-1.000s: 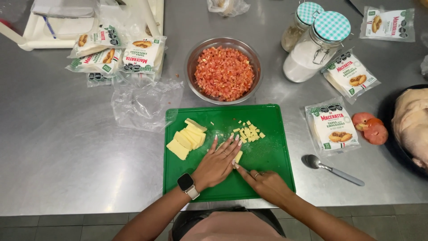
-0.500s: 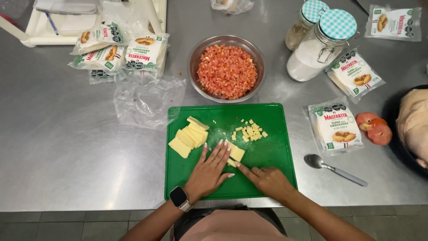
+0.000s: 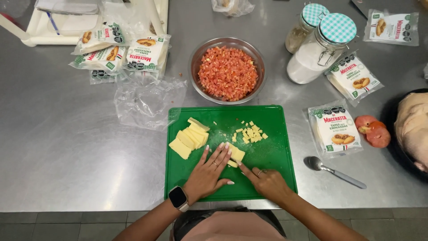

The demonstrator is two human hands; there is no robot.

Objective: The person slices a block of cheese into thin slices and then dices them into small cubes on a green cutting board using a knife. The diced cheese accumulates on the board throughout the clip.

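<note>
A green board (image 3: 267, 178) sits at the near edge of the steel desk (image 3: 67, 156), square in front of the person, so both hands can work over it. On it lie three lots of pale yellow cheese: a fan of slices (image 3: 189, 138) at 9 o'clock, a scatter of small cubes (image 3: 250, 132) at 1 o'clock, and near the middle the piece (image 3: 236, 154) in hand. The sorting looks deliberate: uncut stock on one side, finished bits pushed clear on the other.

The left hand (image 3: 207, 172), with a watch (image 3: 179, 197) on its wrist, lies flat on the board, fingers spread and straight, the tips resting on the piece as if to pin it down. It clasps nothing. The right hand (image 3: 266, 180) is at 5 o'clock from the piece, loosely curled with the forefinger stretched toward a small offcut just beside it. Whether it holds a knife I cannot tell; no blade shows.

Beyond the board at 12 o'clock stands a metal bowl (image 3: 196, 62) of diced tomato (image 3: 227, 73), close enough to tip things into. An empty clear wrapper (image 3: 147, 100) lies at 10 o'clock. Dough-disc packets (image 3: 120, 53) are stacked farther off that way, and another packet (image 3: 334, 129) lies at 3 o'clock, with a spoon (image 3: 332, 172), two tomatoes (image 3: 372, 129) and two check-lidded jars (image 3: 321, 49) on that side.
</note>
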